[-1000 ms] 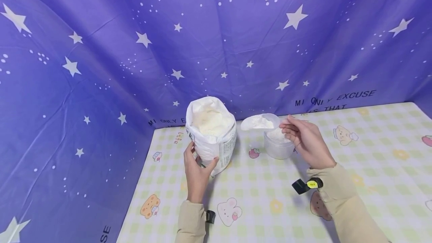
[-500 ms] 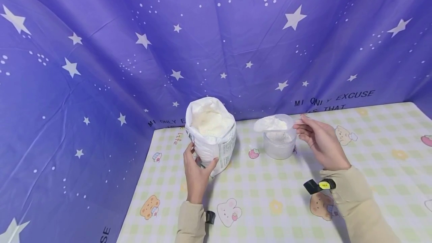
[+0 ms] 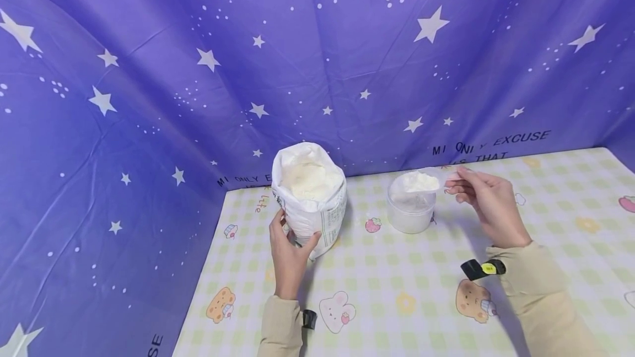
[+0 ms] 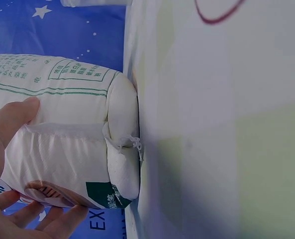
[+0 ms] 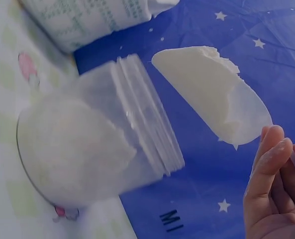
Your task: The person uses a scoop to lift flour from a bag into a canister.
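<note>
A white sack of flour-like powder [image 3: 331, 215], its top wide open, stands upright near the back of the table. My left hand [image 3: 291, 252] grips its lower front, thumb on one side and fingers on the other; green print shows beside the thumb in the left wrist view. Between thumb and fingers, my right hand [image 3: 488, 203] pinches the handle of a translucent scoop [image 5: 246, 117] heaped with white powder. The scoop hovers just above the mouth of a clear plastic jar [image 3: 410, 219], apart from its rim in the right wrist view. White powder [image 5: 82, 149] partly fills the jar.
A green-and-white checked cloth with cartoon prints covers the table [image 3: 367, 285]. Behind and to the left hangs a purple-blue curtain [image 3: 297, 70] with white stars, close behind the sack and jar. Black straps are on both wrists.
My right hand has moved to the right, bringing the loaded scoop from beside the sack to over the jar. The left hand and the sack have stayed in place.
</note>
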{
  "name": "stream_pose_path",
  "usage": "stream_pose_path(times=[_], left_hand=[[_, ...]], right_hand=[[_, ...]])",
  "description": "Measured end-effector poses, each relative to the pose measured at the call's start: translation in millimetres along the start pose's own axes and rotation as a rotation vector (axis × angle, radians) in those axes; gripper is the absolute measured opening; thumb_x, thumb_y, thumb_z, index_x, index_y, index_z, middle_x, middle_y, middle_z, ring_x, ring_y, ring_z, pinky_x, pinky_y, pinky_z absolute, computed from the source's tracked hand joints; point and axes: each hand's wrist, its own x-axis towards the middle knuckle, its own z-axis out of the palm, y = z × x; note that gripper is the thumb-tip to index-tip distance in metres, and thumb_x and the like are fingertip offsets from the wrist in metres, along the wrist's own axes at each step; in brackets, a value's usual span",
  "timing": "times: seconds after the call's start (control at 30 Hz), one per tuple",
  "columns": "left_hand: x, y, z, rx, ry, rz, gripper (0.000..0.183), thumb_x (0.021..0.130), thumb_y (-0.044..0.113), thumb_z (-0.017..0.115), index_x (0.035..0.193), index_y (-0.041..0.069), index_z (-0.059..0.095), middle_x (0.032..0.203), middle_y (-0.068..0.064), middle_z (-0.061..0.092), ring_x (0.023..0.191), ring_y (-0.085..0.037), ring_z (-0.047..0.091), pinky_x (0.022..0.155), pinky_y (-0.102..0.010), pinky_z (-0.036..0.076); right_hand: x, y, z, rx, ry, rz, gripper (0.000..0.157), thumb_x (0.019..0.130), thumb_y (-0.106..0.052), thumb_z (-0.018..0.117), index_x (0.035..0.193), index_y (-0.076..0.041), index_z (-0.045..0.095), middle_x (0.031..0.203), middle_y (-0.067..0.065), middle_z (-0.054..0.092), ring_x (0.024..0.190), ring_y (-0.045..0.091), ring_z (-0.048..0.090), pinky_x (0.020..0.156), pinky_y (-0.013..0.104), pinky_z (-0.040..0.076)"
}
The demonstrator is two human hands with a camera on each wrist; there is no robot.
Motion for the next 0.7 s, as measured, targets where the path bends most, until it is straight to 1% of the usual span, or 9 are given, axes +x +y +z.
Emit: stream_pose_path(times=[0.1,0.2,0.33,0.43,0.53,0.6,0.7], left_hand=[[0.2,-0.6,0.0,-0.004,-0.001,-0.002,0.094,0.071,0.014,0.089,0.148,0.010,0.034,0.140,-0.011,0.042,0.130,-0.025,0.043,0.110,-0.036,0.047],[0.4,-1.2,0.2,-0.006,-0.004,-0.004,0.094,0.071,0.014,0.089,0.148,0.010,0.034,0.140,-0.010,0.042,0.130,-0.024,0.043,0.110,-0.036,0.047],[0.6,-1.4,0.1,-0.001,-0.006,-0.009,0.094,0.072,0.015,0.089,0.148,0.009,0.034,0.140,-0.010,0.042,0.130,-0.024,0.043,0.110,-0.035,0.047],[0.6,-1.3,-0.3,0.001,-0.006,-0.013,0.094,0.071,0.015,0.089,0.148,0.010,0.034,0.140,-0.010,0.042,0.130,-0.024,0.043,0.110,-0.035,0.046],[0.7,-0.9,-0.6,-0.002,-0.006,-0.014,0.094,0.071,0.015,0.089,0.148,0.010,0.034,0.140,-0.010,0.042,0.131,-0.024,0.043,0.111,-0.035,0.046],[0.7,-0.8,-0.8,-0.006,-0.005,-0.014,0.094,0.071,0.015,0.089,0.148,0.010,0.034,0.140,-0.011,0.042,0.131,-0.024,0.043,0.111,-0.035,0.046],[0.8,-0.8,-1.0,-0.010,-0.006,-0.015,0.094,0.071,0.015,0.089,0.148,0.010,0.034,0.140,-0.011,0.042,0.131,-0.024,0.043,0.111,-0.035,0.046]], right_hand=[[1.6,0.1,-1.1,-0.067,0.024,-0.031,0.018,0.097,-0.018,0.065,0.097,-0.003,0.074,0.082,0.003,0.076,0.071,0.009,0.071,0.056,0.016,0.055],[2.9,0.8,-2.1,-0.104,0.038,-0.055,0.017,0.096,-0.017,0.066,0.097,-0.002,0.073,0.079,0.003,0.076,0.068,0.009,0.071,0.053,0.016,0.055],[4.5,1.1,-1.5,-0.152,0.066,-0.075,0.016,0.095,-0.018,0.068,0.096,-0.004,0.073,0.076,0.002,0.075,0.065,0.008,0.070,0.049,0.016,0.054],[5.4,0.4,-0.3,-0.207,0.082,-0.094,0.014,0.095,-0.019,0.067,0.095,-0.007,0.074,0.075,0.000,0.075,0.063,0.007,0.069,0.048,0.017,0.053],[6.0,-1.4,1.4,-0.306,0.099,-0.124,0.012,0.096,-0.021,0.066,0.092,-0.015,0.075,0.073,-0.003,0.075,0.061,0.006,0.068,0.047,0.017,0.052],[6.2,-2.9,3.5,-0.416,0.127,-0.142,0.012,0.097,-0.024,0.064,0.091,-0.022,0.075,0.072,-0.007,0.074,0.060,0.005,0.067,0.048,0.017,0.052],[6.8,-4.9,7.1,-0.575,0.170,-0.166,0.019,0.098,-0.028,0.062,0.096,-0.015,0.075,0.070,-0.012,0.073,0.059,0.004,0.066,0.048,0.018,0.053]])
